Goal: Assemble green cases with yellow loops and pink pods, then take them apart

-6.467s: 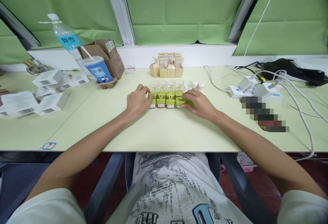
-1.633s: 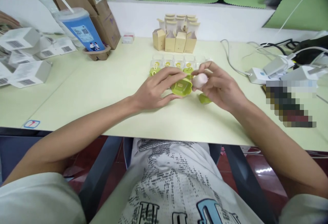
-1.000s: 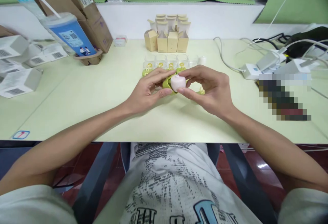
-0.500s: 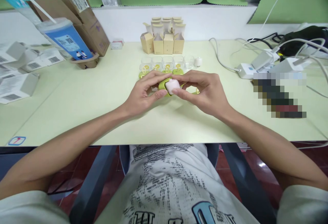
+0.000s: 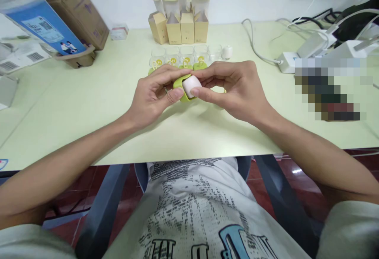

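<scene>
My left hand [image 5: 154, 95] pinches a small green case [image 5: 179, 83] just above the pale green table [image 5: 97, 105]. My right hand [image 5: 233, 89] presses a pale pink rounded piece [image 5: 191, 86] into that case with thumb and fingertips. Both hands meet at the table's middle. Just behind them stand a row of clear plastic boxes [image 5: 186, 53] with yellow parts inside and more green cases [image 5: 199, 66]. One small white piece [image 5: 227, 51] lies at the row's right end.
Several tan cartons [image 5: 180, 20] stand open at the back. A blue cup [image 5: 38, 26] in a holder and a brown cardboard box [image 5: 79, 10] sit at the left, with white barcode boxes [image 5: 17, 53]. White chargers and cables [image 5: 308, 45] cover the right.
My right hand brought the pink piece to the green case in my left hand and now pushes it in. The camera has tilted lower and nearer to the table.
</scene>
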Demonstrator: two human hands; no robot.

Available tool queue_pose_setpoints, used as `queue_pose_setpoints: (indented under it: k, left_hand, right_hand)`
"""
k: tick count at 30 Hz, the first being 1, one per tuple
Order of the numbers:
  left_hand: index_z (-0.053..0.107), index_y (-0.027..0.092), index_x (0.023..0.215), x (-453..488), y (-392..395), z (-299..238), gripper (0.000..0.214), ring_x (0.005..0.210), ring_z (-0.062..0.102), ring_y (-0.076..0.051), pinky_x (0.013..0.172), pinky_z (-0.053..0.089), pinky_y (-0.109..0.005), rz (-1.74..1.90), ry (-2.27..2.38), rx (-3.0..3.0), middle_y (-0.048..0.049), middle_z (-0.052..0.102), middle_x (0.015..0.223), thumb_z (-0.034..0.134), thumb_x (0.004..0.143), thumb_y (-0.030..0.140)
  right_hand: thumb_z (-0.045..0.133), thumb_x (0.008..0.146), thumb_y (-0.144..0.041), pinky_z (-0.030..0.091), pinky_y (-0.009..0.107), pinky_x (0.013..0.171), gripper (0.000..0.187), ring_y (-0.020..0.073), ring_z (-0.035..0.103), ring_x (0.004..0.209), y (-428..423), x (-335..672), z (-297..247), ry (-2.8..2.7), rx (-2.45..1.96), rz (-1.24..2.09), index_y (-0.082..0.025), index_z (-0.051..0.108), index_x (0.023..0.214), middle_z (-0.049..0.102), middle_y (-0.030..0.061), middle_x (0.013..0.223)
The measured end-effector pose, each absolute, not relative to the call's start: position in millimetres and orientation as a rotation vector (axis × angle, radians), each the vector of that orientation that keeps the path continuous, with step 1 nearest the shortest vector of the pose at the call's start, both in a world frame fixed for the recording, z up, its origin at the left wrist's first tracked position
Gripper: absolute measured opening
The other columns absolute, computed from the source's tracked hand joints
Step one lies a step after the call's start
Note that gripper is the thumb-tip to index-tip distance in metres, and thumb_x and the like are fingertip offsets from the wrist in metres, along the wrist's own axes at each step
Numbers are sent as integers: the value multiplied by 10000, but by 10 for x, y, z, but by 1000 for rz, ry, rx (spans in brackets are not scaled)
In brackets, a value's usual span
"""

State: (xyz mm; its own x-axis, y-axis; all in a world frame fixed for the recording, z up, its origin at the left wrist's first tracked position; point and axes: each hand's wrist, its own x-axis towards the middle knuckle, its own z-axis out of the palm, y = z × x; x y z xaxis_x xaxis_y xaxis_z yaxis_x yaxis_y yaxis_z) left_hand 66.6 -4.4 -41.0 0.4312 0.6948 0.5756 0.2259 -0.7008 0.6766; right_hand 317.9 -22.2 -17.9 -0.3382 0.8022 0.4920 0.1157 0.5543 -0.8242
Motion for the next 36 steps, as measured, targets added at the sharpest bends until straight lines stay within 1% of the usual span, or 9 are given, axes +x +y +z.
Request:
queue_pose_setpoints:
  k: [5, 10, 16, 20, 23, 25, 29, 32, 36]
  left_hand:
    - [846, 386, 1314, 683, -71, -393, 576, 1383, 725, -389, 1148, 666, -654, 1221, 827, 2127, -78, 804, 1319, 724, 975, 835]
    - [854, 352, 1285, 684, -69, -372, 535, 1355, 740, -388, 1150, 661, -650, 1187, 819, 2124, -91, 796, 1272, 793, 965, 776]
    - [853, 347, 1259, 683, -66, -370, 506, 1321, 745, -372, 1159, 653, -627, 1189, 796, 2071, -86, 799, 1269, 861, 931, 733]
    - [861, 336, 1268, 685, -62, -403, 493, 1212, 769, -322, 1083, 675, -554, 1176, 760, 2093, -87, 793, 1287, 868, 942, 706]
    - [871, 342, 1292, 681, -21, -447, 439, 1080, 770, -260, 938, 679, -456, 1210, 679, 2087, -79, 797, 1246, 901, 954, 621]
    - [881, 336, 1284, 678, 8, -467, 411, 1035, 763, -237, 873, 663, -404, 1225, 632, 2067, -75, 807, 1214, 936, 942, 557]
    - [891, 339, 1238, 680, 17, -478, 382, 1072, 780, -248, 900, 676, -404, 1218, 636, 2006, -75, 816, 1221, 970, 913, 524]
    - [886, 344, 1244, 689, -18, -478, 379, 1057, 792, -242, 897, 693, -400, 1197, 649, 1986, -65, 824, 1205, 971, 913, 508]
    - [884, 299, 1230, 707, -52, -485, 399, 1038, 806, -244, 891, 708, -385, 1195, 698, 1953, -64, 840, 1185, 992, 889, 477]
  right_hand:
    - [1017, 799, -648, 732, 556, 1002, 446, 321, 814, 1029, -242, 3180, -153, -1788, -766, 893, -275, 888, 1005, 870, 57, 1078]
    - [1036, 795, -582, 732, 516, 997, 413, 313, 815, 1044, -227, 3180, -182, -1771, -779, 907, -272, 869, 1011, 865, 59, 1085]
    - [1032, 808, -463, 740, 496, 929, 331, 315, 806, 1059, -238, 3165, -200, -1764, -807, 891, -281, 853, 1018, 851, 59, 1077]
    - [1002, 832, -419, 739, 498, 898, 293, 308, 801, 1014, -243, 3161, -204, -1782, -827, 849, -279, 828, 1022, 842, 59, 1036]
    - [981, 838, -412, 738, 478, 875, 296, 300, 798, 1010, -221, 3166, -224, -1815, -828, 808, -271, 801, 1027, 831, 57, 1024]
    - [971, 837, -403, 739, 454, 846, 304, 289, 792, 998, -206, 3168, -242, -1842, -821, 778, -272, 783, 1036, 826, 55, 1020]
    - [928, 875, -377, 733, 427, 795, 256, 263, 772, 949, -222, 3153, -265, -1877, -828, 684, -283, 764, 1047, 810, 53, 1040]
    - [901, 896, -374, 730, 418, 786, 217, 253, 757, 923, -274, 3126, -267, -1891, -852, 575, -279, 760, 1030, 789, 55, 1036]
    - [885, 899, -394, 722, 406, 762, 211, 261, 744, 941, -318, 3098, -276, -1909, -891, 473, -270, 749, 1002, 767, 60, 1011]
